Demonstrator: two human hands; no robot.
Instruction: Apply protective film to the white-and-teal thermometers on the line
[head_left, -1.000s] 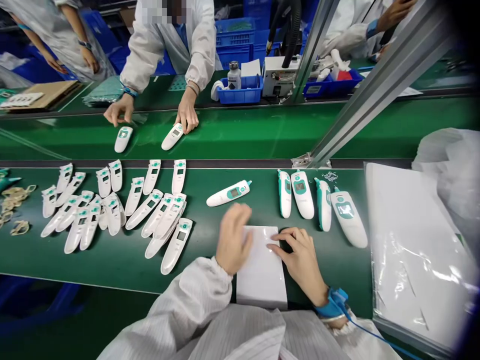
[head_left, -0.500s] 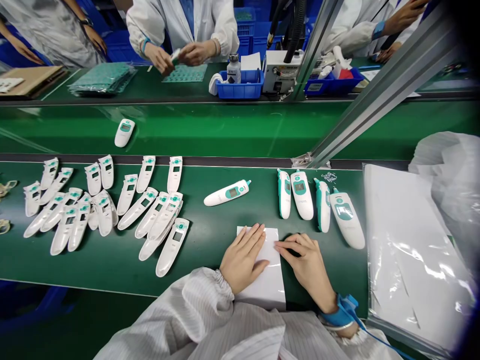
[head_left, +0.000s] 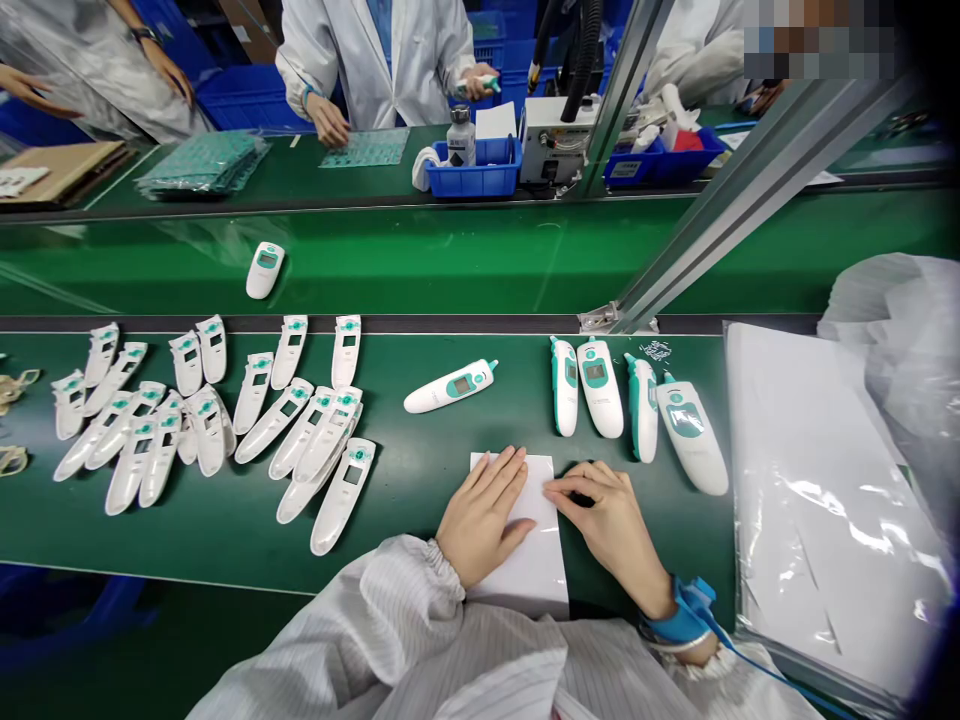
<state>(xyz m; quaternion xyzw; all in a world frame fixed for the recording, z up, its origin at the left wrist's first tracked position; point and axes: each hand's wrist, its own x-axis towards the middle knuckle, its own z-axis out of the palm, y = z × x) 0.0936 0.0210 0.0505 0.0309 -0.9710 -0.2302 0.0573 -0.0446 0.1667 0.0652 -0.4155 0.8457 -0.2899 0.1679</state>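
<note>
A glossy white sheet (head_left: 538, 560) lies on the green bench just in front of me. My left hand (head_left: 484, 520) rests flat on it, fingers stretched out. At the sheet's right edge, thumb and forefinger of my right hand (head_left: 600, 510) are pinched together; what they hold, if anything, is too small to make out. Beyond the hands lies a white-and-green ear thermometer (head_left: 451, 386). Several more thermometers (head_left: 601, 390) stand in a row to the right, beside a small scatter of tiny pale pieces (head_left: 657, 350).
Several white thermometer shells (head_left: 343, 497) with window cutouts cover the left bench. Stacked white sheets in clear plastic (head_left: 825, 500) lie at the right. A metal post (head_left: 712, 230) slants over the bench. Another thermometer (head_left: 265, 270) lies on the green belt (head_left: 420, 260); co-workers stand behind.
The thermometer on the belt has shifted slightly right. A co-worker's hands have moved apart, one now holding a thermometer off to the right. My own hands have hardly moved.
</note>
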